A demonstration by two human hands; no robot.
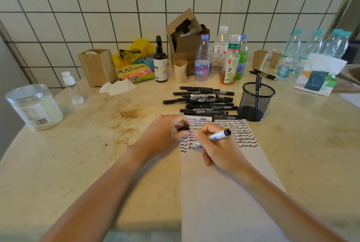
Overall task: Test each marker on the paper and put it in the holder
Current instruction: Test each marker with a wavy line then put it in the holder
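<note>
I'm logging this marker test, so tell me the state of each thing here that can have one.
Marker: uncapped, gripped by right hand, tip down on paper.
Cap: off, pinched by left hand.
Paper: top part covered in black squiggles, lower part blank.
Mesh holder: upright, one pen standing inside.
Marker pile: capped, lying flat on the table.
Cardboard box: flaps open.
Small clear bottle: capped, a loose white lid beside it.

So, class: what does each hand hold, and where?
Right hand grips the marker along its barrel, tip on the paper. Left hand pinches its black cap.
</note>
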